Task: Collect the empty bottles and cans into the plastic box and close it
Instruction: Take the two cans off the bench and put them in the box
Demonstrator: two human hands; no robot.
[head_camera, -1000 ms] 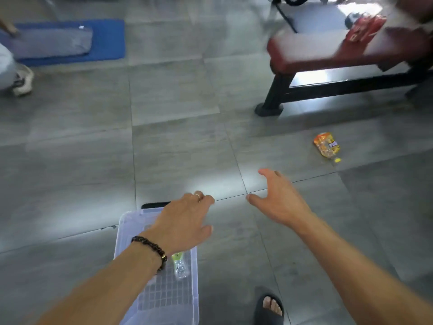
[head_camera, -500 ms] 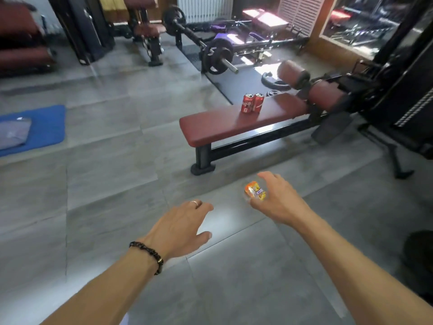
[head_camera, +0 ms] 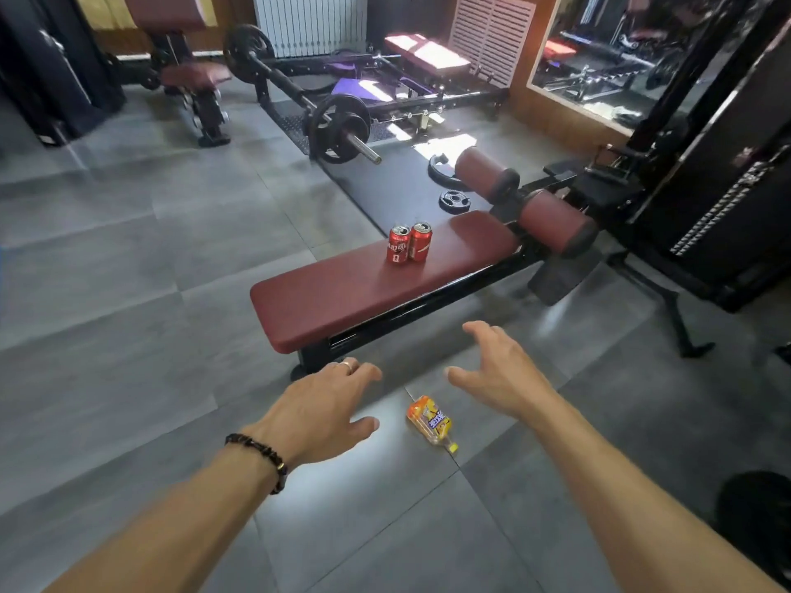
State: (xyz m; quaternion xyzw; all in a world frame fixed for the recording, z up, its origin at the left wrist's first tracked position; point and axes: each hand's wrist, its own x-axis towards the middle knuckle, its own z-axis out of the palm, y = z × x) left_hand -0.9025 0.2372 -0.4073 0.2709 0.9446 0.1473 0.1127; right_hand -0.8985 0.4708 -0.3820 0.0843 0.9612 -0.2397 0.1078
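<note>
An orange-labelled plastic bottle (head_camera: 430, 421) lies on its side on the grey floor, between my two hands. My left hand (head_camera: 323, 406) hovers just left of it, fingers spread, holding nothing. To the bottle's upper right my right hand (head_camera: 496, 372) is held out, also open and empty. Two red cans (head_camera: 408, 243) stand upright, side by side, on the dark red bench (head_camera: 342, 293) beyond my hands. The plastic box is out of view.
A barbell with black plates (head_camera: 340, 130) rests on a black mat behind the bench. A small weight plate (head_camera: 454, 201) lies on that mat. Black gym machines (head_camera: 719, 186) stand at the right. A dark round object (head_camera: 757, 507) sits at the lower right edge.
My view has lifted from the box on the floor to the bench and moved closer. The box has dropped out of view. The orange bottle now lies between my hands.
</note>
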